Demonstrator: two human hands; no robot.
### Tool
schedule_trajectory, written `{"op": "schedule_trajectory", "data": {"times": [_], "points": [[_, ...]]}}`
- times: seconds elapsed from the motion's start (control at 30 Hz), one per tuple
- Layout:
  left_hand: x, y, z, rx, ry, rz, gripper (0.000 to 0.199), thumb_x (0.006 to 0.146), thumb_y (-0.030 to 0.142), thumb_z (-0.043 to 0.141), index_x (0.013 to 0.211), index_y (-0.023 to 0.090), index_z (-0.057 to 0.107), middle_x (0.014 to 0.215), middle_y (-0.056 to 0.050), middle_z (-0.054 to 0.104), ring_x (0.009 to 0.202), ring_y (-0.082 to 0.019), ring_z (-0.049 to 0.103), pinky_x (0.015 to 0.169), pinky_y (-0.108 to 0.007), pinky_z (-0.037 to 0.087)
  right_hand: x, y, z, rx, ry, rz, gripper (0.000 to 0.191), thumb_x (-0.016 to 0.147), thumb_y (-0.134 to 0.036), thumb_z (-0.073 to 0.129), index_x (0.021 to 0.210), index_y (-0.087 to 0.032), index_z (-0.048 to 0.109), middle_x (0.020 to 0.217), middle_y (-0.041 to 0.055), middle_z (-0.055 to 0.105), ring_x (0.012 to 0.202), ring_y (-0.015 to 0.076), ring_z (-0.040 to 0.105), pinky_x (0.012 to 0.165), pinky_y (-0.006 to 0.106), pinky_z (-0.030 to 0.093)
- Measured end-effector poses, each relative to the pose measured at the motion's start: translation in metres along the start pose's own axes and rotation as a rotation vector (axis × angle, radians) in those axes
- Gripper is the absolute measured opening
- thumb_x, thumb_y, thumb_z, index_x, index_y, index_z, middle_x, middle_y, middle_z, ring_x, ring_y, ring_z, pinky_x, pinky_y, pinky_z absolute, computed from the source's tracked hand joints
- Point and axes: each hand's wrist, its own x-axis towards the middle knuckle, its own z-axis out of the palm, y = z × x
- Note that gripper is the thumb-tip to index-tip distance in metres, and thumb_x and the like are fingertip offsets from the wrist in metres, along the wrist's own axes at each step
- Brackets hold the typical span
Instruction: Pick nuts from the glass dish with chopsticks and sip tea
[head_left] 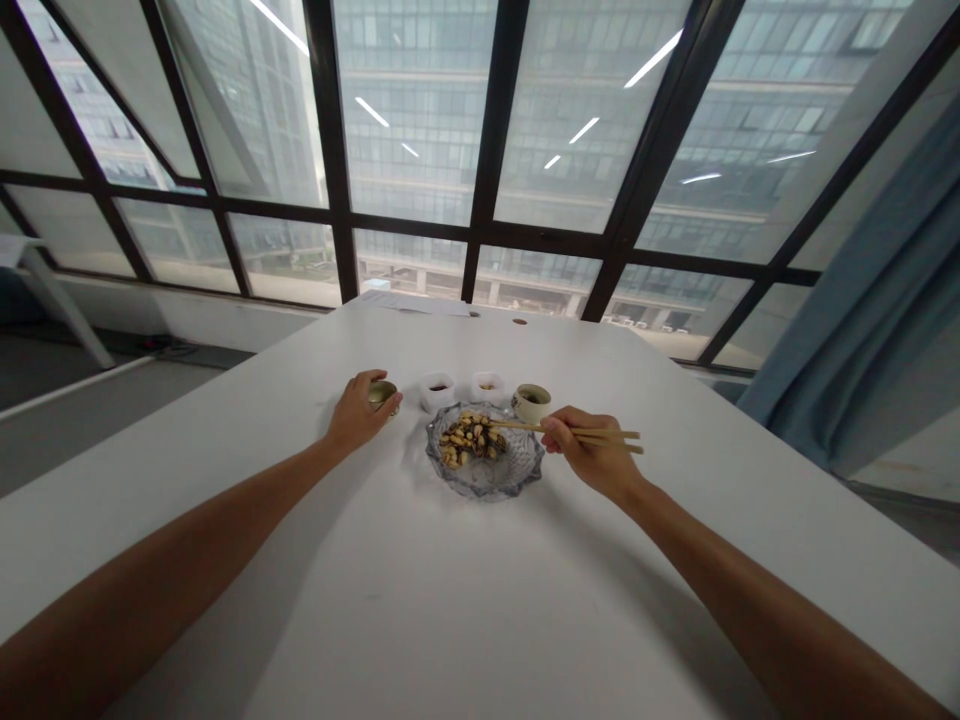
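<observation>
My left hand (358, 410) is wrapped round a small greenish cup (381, 393) on the white table, left of the dish. My right hand (589, 448) holds a pair of wooden chopsticks (611, 438), pointing left over a scalloped glass dish (519, 474). Their tips are at a heap of small brown and yellow shell-like pieces (469, 437) in the dish; whether they grip a piece is too small to tell. Behind the dish stand a white container with dark liquid (436, 394), another white container with small bits (487, 387) and a pale round cup (532, 402).
Papers (412, 303) lie at the far edge of the white table (420, 600), near a small brown round spot (519, 321). Beyond are large dark-framed windows. A blue curtain (855, 290) hangs at the right, and part of another table (64, 300) shows at the left.
</observation>
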Motion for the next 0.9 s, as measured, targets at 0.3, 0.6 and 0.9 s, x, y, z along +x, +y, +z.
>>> {"op": "schedule_trajectory", "data": {"times": [0.3,0.6,0.9], "points": [[0.002,-0.003,0.004,-0.054,0.01,-0.062,0.053,0.079,0.052,0.067,0.119,0.019,0.053,0.126,-0.015,0.065,0.114,-0.027,0.064,0.101,-0.044,0.05,0.003,-0.01,-0.007,0.184,0.108,0.103,0.055,0.085,-0.071,0.061,0.069,-0.019,0.065,0.055,0.0038,0.068,0.045,0.016,0.064,0.044,0.026,0.052],[0.001,-0.003,0.003,-0.024,-0.105,-0.202,0.076,0.069,0.062,0.075,0.127,0.018,0.051,0.117,-0.015,0.07,0.109,-0.03,0.069,0.093,-0.044,0.055,-0.014,0.023,0.01,0.766,0.301,0.408,0.057,0.07,-0.075,0.073,0.068,-0.019,0.063,0.048,0.0027,0.062,0.038,0.016,0.058,0.035,0.027,0.047],[-0.001,-0.007,0.004,0.012,-0.058,-0.008,0.068,0.071,0.055,0.075,0.125,0.021,0.053,0.126,-0.012,0.065,0.117,-0.03,0.064,0.102,-0.043,0.051,-0.038,0.021,0.019,0.599,0.463,0.303,0.057,0.083,-0.074,0.061,0.07,-0.019,0.063,0.05,0.0026,0.063,0.039,0.0168,0.058,0.039,0.029,0.048]]}}
